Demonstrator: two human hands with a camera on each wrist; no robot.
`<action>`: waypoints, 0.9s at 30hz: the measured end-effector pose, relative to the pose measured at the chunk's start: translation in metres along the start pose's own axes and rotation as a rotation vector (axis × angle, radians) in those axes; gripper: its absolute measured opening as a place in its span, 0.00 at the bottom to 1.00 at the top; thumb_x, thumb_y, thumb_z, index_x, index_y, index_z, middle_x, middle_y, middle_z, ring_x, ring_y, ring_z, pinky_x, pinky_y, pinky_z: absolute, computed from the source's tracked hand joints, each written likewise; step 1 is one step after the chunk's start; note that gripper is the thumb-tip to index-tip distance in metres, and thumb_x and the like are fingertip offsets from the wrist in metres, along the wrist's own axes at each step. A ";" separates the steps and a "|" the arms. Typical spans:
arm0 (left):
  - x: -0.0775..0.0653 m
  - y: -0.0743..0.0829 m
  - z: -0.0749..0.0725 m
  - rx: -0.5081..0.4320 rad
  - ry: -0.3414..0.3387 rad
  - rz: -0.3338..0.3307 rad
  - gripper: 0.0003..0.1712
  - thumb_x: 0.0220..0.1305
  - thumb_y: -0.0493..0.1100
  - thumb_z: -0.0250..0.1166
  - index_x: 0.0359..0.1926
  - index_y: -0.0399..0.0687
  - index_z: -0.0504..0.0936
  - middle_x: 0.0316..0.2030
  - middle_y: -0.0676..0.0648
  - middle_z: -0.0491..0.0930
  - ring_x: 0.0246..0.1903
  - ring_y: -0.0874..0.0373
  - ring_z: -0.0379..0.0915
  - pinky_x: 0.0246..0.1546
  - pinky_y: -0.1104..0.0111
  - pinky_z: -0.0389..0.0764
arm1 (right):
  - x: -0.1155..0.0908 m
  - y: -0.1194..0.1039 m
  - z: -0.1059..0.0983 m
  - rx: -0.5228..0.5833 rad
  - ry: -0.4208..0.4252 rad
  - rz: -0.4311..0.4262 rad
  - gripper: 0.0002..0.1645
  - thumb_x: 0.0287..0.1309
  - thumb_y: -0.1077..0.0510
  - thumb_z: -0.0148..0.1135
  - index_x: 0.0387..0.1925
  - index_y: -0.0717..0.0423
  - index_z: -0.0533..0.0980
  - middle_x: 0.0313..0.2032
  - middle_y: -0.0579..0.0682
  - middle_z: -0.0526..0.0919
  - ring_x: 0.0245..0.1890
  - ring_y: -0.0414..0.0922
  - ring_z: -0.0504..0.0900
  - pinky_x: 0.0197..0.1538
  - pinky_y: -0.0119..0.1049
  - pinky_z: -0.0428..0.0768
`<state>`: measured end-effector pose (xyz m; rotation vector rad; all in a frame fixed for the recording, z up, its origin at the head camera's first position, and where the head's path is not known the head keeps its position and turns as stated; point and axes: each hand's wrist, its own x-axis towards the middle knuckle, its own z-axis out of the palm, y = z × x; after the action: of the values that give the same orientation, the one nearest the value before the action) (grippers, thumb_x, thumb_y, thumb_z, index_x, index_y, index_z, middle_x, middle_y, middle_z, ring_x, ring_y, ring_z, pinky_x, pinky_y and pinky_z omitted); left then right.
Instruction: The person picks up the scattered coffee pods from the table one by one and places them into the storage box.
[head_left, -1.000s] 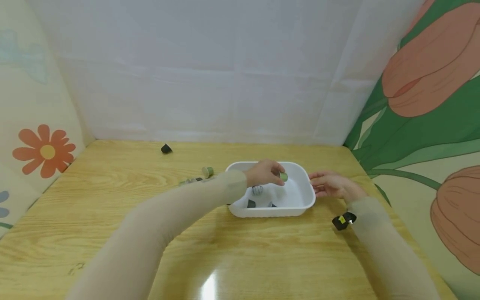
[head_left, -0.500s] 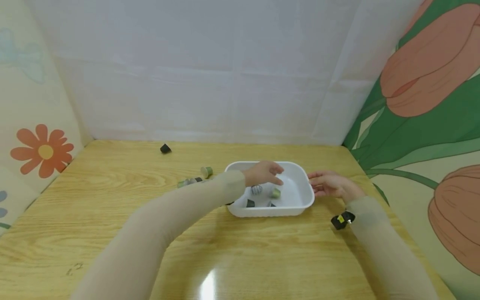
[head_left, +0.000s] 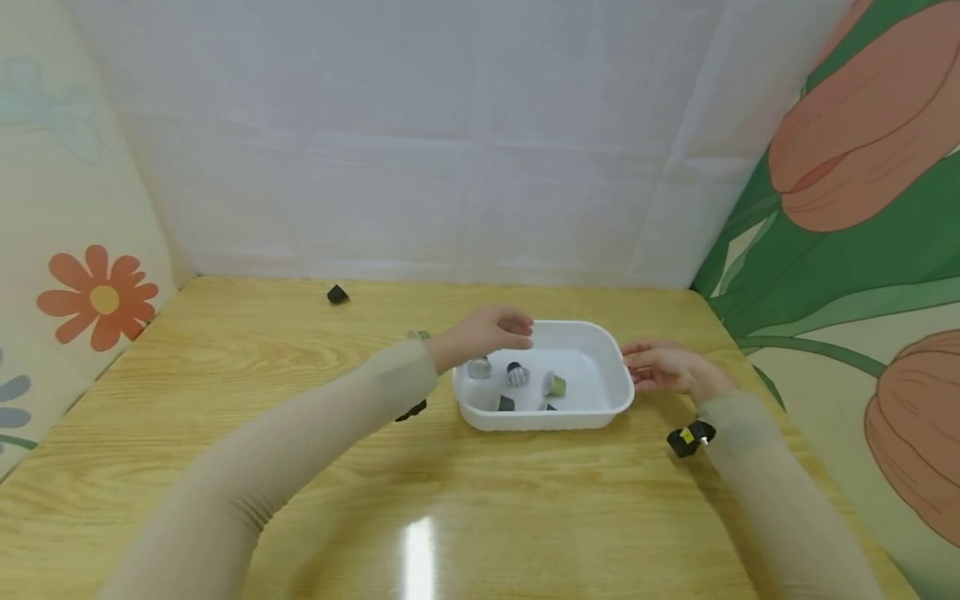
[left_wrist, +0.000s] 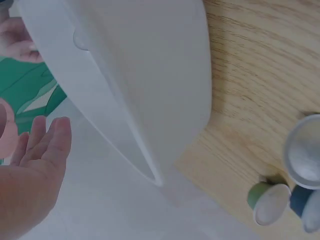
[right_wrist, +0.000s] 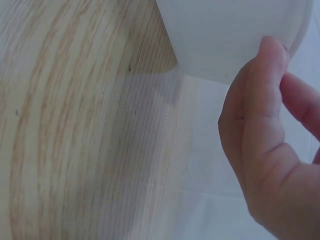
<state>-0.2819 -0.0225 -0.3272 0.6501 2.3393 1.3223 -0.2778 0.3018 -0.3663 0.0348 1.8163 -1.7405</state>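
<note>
Wood surface (head_left: 525, 517), left sleeve (head_left: 292, 450) across it, in the way. White tub (head_left: 596, 379) toward right edge. Left grip (head_left: 489, 332) loosely spread, unloaded, over tub; right grip (head_left: 667, 369), fingers extended, touching tub's right end. Black piece (head_left: 337, 294) near far edge, left half; capsules (head_left: 556, 385) in tub, loose capsules (left_wrist: 269, 204) left of it.

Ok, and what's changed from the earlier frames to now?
The left hand has let go of the green cup, which it held over the white tray a second ago; the cup now lies inside. The hand has moved left, towards the tray's left end. The right hand stays at the tray's right end, and the tray looks unmoved.
</note>
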 end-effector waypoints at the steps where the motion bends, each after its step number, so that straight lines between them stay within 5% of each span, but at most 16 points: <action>1: -0.004 -0.001 -0.003 0.005 0.007 -0.002 0.27 0.68 0.41 0.63 0.64 0.35 0.70 0.57 0.40 0.77 0.57 0.50 0.72 0.58 0.61 0.73 | 0.000 0.000 0.000 0.000 0.004 0.003 0.11 0.70 0.70 0.44 0.50 0.62 0.66 0.33 0.49 0.80 0.32 0.41 0.81 0.38 0.33 0.83; 27: -0.090 -0.036 -0.062 0.066 0.164 0.000 0.28 0.67 0.40 0.63 0.63 0.31 0.69 0.58 0.34 0.74 0.59 0.41 0.70 0.60 0.53 0.72 | -0.004 -0.003 0.005 0.007 0.015 0.015 0.12 0.70 0.69 0.44 0.53 0.65 0.65 0.33 0.50 0.80 0.32 0.42 0.81 0.37 0.33 0.84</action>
<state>-0.2478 -0.1322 -0.3200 0.5803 2.5227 1.3499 -0.2736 0.2988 -0.3614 0.0639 1.8166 -1.7405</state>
